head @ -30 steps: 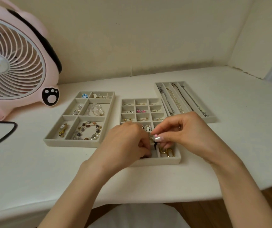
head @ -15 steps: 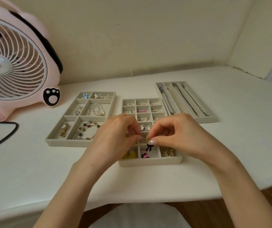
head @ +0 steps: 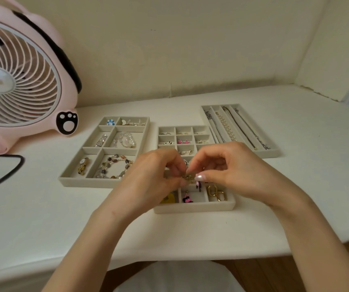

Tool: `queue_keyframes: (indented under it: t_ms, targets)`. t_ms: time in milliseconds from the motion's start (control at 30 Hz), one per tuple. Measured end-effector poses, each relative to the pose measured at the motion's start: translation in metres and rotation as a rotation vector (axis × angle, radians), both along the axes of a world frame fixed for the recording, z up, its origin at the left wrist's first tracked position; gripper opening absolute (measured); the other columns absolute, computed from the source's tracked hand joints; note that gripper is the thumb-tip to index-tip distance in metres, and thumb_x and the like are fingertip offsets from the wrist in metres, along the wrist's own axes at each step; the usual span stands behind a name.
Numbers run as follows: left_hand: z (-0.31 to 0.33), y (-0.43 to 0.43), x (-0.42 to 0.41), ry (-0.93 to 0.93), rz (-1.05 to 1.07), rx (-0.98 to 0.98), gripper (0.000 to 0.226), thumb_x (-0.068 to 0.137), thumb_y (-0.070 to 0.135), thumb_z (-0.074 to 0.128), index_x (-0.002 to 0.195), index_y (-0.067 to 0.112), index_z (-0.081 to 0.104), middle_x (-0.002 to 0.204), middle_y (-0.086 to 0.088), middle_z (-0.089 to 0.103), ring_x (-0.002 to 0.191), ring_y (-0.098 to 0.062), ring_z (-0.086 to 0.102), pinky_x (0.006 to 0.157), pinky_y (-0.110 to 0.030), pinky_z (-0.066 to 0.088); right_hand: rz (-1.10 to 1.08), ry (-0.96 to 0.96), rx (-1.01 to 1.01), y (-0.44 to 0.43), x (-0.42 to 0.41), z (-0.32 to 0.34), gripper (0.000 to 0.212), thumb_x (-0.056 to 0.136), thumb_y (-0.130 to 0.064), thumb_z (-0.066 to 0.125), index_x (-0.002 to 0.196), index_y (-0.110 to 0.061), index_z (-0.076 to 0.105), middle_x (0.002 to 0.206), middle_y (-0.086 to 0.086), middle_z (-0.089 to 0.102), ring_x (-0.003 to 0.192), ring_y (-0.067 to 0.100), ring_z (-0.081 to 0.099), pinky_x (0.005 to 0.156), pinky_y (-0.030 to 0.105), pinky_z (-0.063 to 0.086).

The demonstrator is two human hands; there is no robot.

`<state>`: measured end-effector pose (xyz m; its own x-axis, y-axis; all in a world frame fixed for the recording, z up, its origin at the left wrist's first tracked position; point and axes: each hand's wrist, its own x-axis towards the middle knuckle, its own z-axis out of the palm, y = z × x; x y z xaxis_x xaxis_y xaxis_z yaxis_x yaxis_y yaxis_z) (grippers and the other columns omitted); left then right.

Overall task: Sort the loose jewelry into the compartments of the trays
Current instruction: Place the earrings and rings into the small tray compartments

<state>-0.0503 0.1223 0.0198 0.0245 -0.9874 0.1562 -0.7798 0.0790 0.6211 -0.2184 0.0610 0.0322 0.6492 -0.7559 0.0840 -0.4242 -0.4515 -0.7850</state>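
Observation:
Three beige trays lie on the white table. Over the middle tray (head: 194,208), with its many small compartments, my left hand (head: 156,175) and my right hand (head: 230,169) meet. Together their fingertips pinch a small gold earring (head: 189,177) with a black and pink charm (head: 198,185) dangling below my right thumb. A matching pink and black charm (head: 187,198) lies in the front middle compartment, gold hoops (head: 216,192) in the front right one, a yellow piece (head: 169,199) in the front left one. My hands hide the tray's centre rows.
The left tray (head: 74,182) holds bracelets and brooches. The right tray (head: 274,153) holds necklaces in long slots. A pink fan (head: 19,81) stands at the back left with a black cable (head: 5,173) trailing from it. The table's front edge runs just below my wrists.
Both hands have lifted slightly from the front compartments with the earring. The matching charm and the yellow piece, hidden a second ago, now show in the front row.

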Motion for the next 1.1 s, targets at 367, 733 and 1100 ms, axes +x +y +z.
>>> queue_keyframes:
  t_ms: [367, 733, 1100]
  targets:
    - [0.0, -0.002, -0.009, 0.504, -0.006, 0.09, 0.027, 0.075, 0.013, 0.074, 0.097, 0.018, 0.059, 0.071, 0.0, 0.069, 0.08, -0.028, 0.065, 0.081, -0.05, 0.053, 0.039, -0.236, 0.061, 0.0, -0.004, -0.001, 0.02, 0.076, -0.001, 0.072, 0.081, -0.019, 0.076, 0.081, -0.005, 0.072, 0.081, 0.009, 0.068, 0.075, 0.021, 0.054]
    - [-0.004, 0.002, -0.008, 0.294, 0.017, 0.005, 0.02, 0.074, 0.017, 0.076, 0.085, 0.024, 0.061, 0.068, 0.01, 0.071, 0.06, -0.007, 0.051, 0.056, -0.013, 0.04, 0.022, -0.131, 0.023, -0.001, -0.003, -0.006, 0.02, 0.07, 0.001, 0.078, 0.073, -0.018, 0.074, 0.075, -0.004, 0.071, 0.072, 0.008, 0.068, 0.068, 0.021, 0.053]
    - [-0.008, 0.007, -0.004, 0.223, 0.011, -0.021, 0.015, 0.083, 0.016, 0.067, 0.087, 0.024, 0.055, 0.074, 0.013, 0.071, 0.073, -0.013, 0.059, 0.06, -0.013, 0.041, 0.078, -0.08, -0.037, 0.003, -0.001, -0.007, 0.028, 0.077, 0.004, 0.068, 0.084, -0.023, 0.069, 0.077, -0.008, 0.065, 0.065, 0.005, 0.056, 0.064, 0.021, 0.049]
